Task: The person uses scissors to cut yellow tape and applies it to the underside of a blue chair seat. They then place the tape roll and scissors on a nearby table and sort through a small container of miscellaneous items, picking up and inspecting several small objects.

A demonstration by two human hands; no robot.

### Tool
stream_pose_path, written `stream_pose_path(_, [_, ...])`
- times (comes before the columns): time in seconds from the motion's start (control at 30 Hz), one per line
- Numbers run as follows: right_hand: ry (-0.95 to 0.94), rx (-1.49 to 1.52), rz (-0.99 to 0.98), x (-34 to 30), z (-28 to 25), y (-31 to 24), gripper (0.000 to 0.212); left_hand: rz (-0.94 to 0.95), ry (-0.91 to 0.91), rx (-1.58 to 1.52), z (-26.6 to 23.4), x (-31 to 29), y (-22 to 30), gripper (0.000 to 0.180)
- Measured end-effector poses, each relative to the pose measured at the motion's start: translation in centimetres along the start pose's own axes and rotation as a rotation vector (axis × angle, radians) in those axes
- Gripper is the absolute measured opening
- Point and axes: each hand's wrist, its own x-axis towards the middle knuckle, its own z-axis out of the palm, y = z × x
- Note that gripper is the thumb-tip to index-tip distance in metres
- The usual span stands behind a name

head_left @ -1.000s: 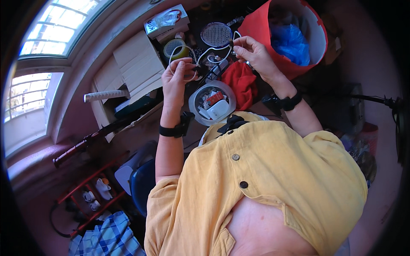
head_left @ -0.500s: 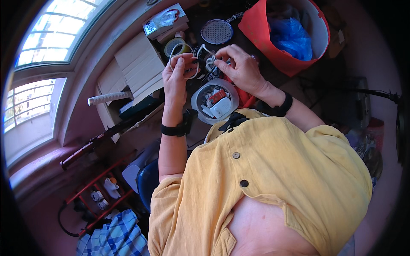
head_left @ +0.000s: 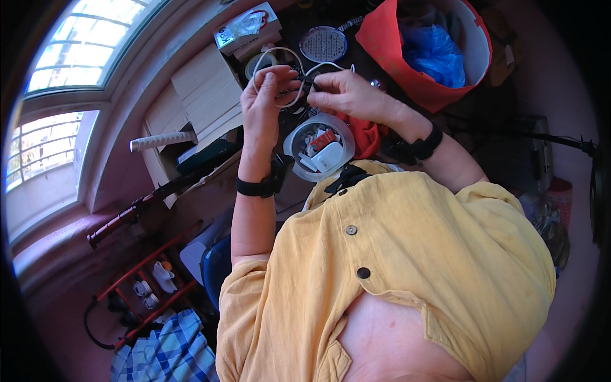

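Observation:
A thin white cable [head_left: 282, 49] makes a wide loop above my left hand [head_left: 264, 95], whose fingers are curled round it. My right hand [head_left: 347, 95] pinches the cable close to a small dark piece; its fingertips are near those of my left hand. A free length of the cable arcs above my right knuckles. Just below both hands stands a round translucent tub [head_left: 293, 149], holding a white plastic block [head_left: 328, 157], a red piece [head_left: 323, 139] and several small white parts. Red cloth [head_left: 364, 141] lies against the tub's right side.
A red bag [head_left: 382, 44] with a blue plastic bag [head_left: 436, 57] inside stands at the far right. Beyond my hands are a round mesh-faced object [head_left: 323, 46], a tape roll [head_left: 258, 63] and a white box [head_left: 245, 32]. An open cardboard box [head_left: 207, 92] lies left.
My right hand has shifted left and slightly down, toward my left hand. The bunched cable strands by its fingers have opened out, and the loop at my left hand stands higher and wider.

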Motion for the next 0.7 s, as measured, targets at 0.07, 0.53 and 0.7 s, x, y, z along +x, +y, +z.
stream_pose_path(0.07, [0.063,0.033,-0.054,-0.6,-0.9,-1.7,0.020,-0.010,0.041,-0.021,-0.8,0.4,0.0,0.030])
stream_pose_path(0.53, [0.073,0.321,-0.524,-0.2,-5.8,-12.1,0.030,-0.229,0.077,0.064,-2.4,2.7,-4.8,0.036])
stream_pose_path(0.7, [0.048,0.220,-0.765,1.2,-6.9,-14.7,0.031,-0.297,0.024,0.187,-2.2,4.1,-5.7,0.042])
